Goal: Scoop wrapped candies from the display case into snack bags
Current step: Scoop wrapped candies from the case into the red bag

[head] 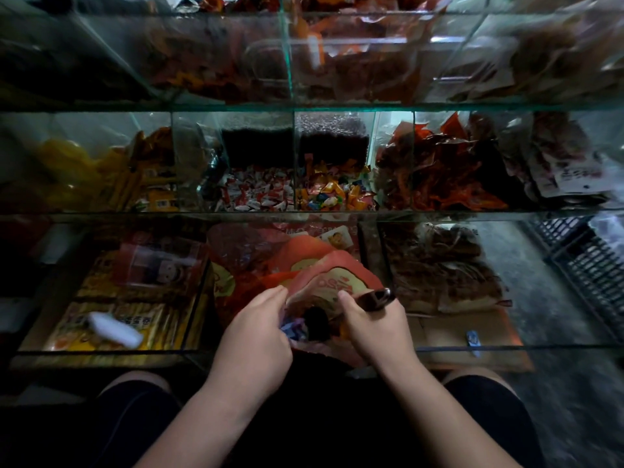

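While the left hand [255, 336] pinches the red snack bag [332, 282] open below the display case [293, 157], the right hand [374, 327] grips a dark scoop [376, 298] at the bag's mouth.

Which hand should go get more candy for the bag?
Probably the right hand: it already holds the scoop at the bag. The left hand is busy pinching the bag's mouth open.
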{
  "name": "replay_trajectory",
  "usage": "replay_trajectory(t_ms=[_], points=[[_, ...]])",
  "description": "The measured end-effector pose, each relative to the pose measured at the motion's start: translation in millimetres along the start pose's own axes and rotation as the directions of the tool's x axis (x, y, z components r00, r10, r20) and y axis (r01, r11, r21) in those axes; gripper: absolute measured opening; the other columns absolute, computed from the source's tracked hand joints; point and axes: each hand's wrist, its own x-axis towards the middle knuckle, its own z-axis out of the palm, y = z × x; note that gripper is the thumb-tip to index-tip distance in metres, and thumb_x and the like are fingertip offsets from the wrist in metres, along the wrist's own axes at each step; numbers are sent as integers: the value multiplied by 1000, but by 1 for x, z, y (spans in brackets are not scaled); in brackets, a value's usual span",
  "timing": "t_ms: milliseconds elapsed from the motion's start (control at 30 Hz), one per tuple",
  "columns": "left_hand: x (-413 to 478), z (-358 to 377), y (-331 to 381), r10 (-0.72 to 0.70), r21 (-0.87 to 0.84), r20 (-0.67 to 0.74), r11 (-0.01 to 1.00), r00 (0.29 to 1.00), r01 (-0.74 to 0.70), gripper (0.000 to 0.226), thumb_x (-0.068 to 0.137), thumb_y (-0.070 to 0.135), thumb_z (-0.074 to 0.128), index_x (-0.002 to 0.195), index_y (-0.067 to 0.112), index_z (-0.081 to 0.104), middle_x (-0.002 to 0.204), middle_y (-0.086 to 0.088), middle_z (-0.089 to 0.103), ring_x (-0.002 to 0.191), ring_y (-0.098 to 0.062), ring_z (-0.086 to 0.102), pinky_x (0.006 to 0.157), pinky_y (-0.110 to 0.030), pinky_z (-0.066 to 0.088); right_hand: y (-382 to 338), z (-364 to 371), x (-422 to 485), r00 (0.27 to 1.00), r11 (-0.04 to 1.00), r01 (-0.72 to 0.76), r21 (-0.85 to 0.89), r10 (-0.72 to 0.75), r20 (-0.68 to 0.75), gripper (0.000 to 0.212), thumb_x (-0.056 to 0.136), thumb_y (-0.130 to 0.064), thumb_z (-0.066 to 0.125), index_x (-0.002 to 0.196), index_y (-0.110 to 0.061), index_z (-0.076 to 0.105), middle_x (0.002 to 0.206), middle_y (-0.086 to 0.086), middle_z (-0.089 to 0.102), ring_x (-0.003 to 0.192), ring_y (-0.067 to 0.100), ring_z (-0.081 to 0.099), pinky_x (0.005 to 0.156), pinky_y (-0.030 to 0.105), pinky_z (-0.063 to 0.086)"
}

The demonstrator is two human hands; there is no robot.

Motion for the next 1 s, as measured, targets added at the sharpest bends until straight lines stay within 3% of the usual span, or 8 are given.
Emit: replay_trajectory(t_ms=[100,233,467,567,633,733,833,1000], points=[[-5,-1,-1,-13,-15,-4,1000,1000,13,68,83,-10,52,146,14,51,149,4,50,137,-6,43,105,-2,18,2,5,-1,997,996,-71,53,69,31,39,86,-40,73,56,-18,61,55,-13,66,58,-2,63,57,19,45],[-4,-4,-4,-8,-51,-1,999,1000,8,67,84,-9,50,147,15,52,148,6,51,135,-4,44,109,-5,22,5,-5,3,968,926,-247,287,250,27,36,83,-33,72,64,-4,64,66,10,73,70,32,74,71,46,62],[-1,-2,-7,-12,-50,-19,999,1000,11,66,81,-8,52,143,14,55,145,6,55,134,-7,47,105,-8,24,-5,-23,-3,947,867,-302,396,320,20,26,86,-34,75,72,-11,76,71,8,77,72,28,77,73,42,63],[-2,-5,-5,20,47,-29,999,999,-19,62,81,-5,57,141,12,57,143,3,55,133,-14,43,112,-23,31,-9,-41,-4,937,806,-311,504,350,19,27,89,-28,75,72,-7,77,69,13,77,66,29,77,55,30,60],[-2,-9,0,88,75,-122,994,989,-80,55,82,-1,63,135,15,63,139,5,55,132,-12,40,114,-33,37,-11,-53,-4,917,732,-360,578,392,75,25,90,-23,75,81,1,75,73,24,75,65,35,77,50,28,59],[-2,-10,15,279,-85,-250,948,927,-308,34,81,3,64,112,15,72,120,9,62,118,-9,54,103,-22,43,-8,-67,-1,918,714,-338,612,394,47,29,88,-24,77,88,5,71,73,27,74,66,37,76,52,28,60],[6,3,29,213,-217,42,956,976,-199,36,86,26,62,122,25,65,118,20,56,114,-2,56,96,-15,45,-6,-79,1,930,707,-276,651,368,-6,30,82,-22,83,86,6,72,77,26,75,69,39,76,58,30,61],[37,32,25,-95,108,384,993,918,57,61,93,54,55,143,23,39,137,-4,44,127,-25,47,106,-41,42,-7,-101,-6,964,707,-238,666,258,70,12,83,-10,80,75,-5,73,73,21,74,77,40,77,63,29,62]])
